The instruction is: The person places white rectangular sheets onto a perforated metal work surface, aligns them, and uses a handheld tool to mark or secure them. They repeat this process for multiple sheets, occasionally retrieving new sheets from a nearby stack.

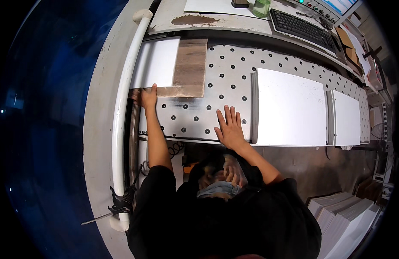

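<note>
1. Landmark: brown, wood-grained rectangular board [190, 64], lying on a grey, black-studded tabletop [232, 84].
2. White rectangular sheet [158, 62]: atop the board's left part, its longer visible side apparently running near to far.
3. Left hand [146, 97], the nearer: at the board's near-left edge, thumb extended, the sheet just beyond; fingers blurred, grip cannot be told.
4. Right hand [231, 131]: near-right of the board, fingers spread, palm down.

No readable lettering, screen [340, 6] text too small, keyboard [302, 29] markings illegible
</note>
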Demonstrator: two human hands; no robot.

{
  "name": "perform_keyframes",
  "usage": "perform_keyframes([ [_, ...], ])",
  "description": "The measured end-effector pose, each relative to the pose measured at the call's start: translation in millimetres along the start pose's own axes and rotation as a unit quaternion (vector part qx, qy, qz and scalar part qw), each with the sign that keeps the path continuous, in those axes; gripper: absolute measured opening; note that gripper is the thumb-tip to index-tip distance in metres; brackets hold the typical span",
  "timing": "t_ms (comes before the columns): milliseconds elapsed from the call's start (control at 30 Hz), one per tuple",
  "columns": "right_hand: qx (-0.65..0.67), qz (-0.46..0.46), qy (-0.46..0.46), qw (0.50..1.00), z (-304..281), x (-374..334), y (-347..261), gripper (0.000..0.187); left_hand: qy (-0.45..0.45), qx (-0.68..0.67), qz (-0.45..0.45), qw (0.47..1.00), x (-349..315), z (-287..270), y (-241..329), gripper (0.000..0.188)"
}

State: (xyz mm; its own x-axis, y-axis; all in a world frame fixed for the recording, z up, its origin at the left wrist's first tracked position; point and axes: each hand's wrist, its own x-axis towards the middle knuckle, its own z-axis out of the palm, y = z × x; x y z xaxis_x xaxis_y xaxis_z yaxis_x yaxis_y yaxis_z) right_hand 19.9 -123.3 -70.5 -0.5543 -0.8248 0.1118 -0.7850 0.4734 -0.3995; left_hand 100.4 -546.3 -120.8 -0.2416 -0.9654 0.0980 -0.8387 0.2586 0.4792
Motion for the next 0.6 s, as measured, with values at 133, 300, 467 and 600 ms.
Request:
perform_keyframes([
  [133, -0.010, 0.006, -0.014, 1.000, -1.6, 1.2, -2.1, 0.071, -0.008, 0.030, -0.060, 0.998, 14.1, -12.0, -8.1, 0.101],
  [300, -0.023, 0.009, -0.062, 0.998, -20.2, 11.6, -11.6, 0.074, -0.026, -0.012, -0.052, 0.998, 10.7, -21.9, -7.7, 0.096],
  [467, 0.000, -0.054, -0.030, 0.998, -23.3, 71.0, -10.9, 0.077, 0.047, 0.007, -0.080, 0.996, 10.7, -6.8, -21.4, 0.094],
  [600, -0.006, -0.052, 0.033, 0.998, -12.9, 137.8, 6.2, 0.084, 0.117, 0.078, -0.080, 0.987, -9.8, -2.4, 8.8, 0.090],
])
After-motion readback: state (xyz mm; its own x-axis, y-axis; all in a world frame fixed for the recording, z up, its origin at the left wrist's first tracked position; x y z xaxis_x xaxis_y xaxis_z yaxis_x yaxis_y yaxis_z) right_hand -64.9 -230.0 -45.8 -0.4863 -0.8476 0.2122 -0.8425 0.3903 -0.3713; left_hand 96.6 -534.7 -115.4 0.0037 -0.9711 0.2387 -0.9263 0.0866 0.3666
